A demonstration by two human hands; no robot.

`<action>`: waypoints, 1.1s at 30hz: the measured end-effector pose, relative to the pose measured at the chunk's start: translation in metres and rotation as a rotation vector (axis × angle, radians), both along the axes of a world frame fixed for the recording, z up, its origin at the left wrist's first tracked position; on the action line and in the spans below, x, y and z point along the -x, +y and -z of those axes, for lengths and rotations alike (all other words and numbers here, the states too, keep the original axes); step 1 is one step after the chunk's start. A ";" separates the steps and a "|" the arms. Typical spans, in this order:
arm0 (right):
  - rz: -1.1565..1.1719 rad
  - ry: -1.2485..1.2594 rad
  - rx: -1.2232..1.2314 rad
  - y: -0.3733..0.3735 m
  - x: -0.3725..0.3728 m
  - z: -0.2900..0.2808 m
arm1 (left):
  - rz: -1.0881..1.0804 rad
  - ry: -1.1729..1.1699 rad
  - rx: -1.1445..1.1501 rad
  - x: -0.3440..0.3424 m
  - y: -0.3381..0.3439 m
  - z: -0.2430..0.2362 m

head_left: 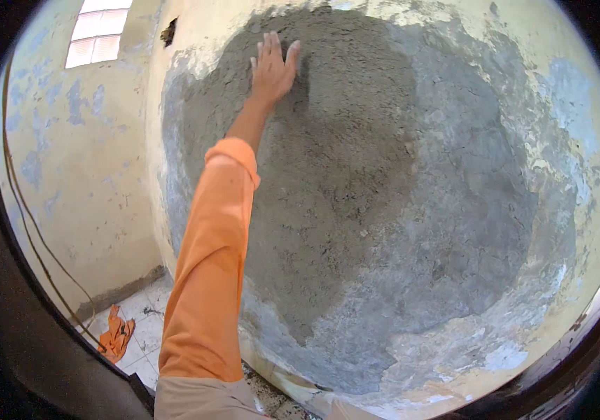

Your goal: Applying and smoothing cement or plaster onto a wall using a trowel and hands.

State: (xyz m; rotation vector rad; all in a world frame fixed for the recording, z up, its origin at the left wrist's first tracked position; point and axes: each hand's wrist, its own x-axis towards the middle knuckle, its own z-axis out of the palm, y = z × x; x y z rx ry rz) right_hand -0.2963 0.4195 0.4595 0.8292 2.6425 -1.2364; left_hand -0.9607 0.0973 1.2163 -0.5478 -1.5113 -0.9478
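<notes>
My left hand (273, 74) reaches up to a rough patch of dark grey mortar (342, 168) on the wall. Its fingers point upward and the thumb stands apart, with the palm toward the mortar. Whether the palm presses on the surface or hovers just off it, I cannot tell. A dark shadow falls on the mortar right beside the thumb. The arm is in a rolled orange sleeve (209, 259). Around the patch lies a smoother, lighter grey layer (468, 182). My right hand is out of sight.
A side wall (97, 182) with peeling paint meets this wall at the left, with a bright window (97, 35) high up. Cables (30, 217) hang down at the far left. An orange cloth (116, 336) lies on the tiled floor (147, 318). A small hole (168, 32) pits the wall near the corner.
</notes>
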 end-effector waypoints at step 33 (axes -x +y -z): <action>0.421 -0.218 0.391 -0.027 -0.021 -0.004 | 0.128 0.190 0.068 -0.125 0.144 0.014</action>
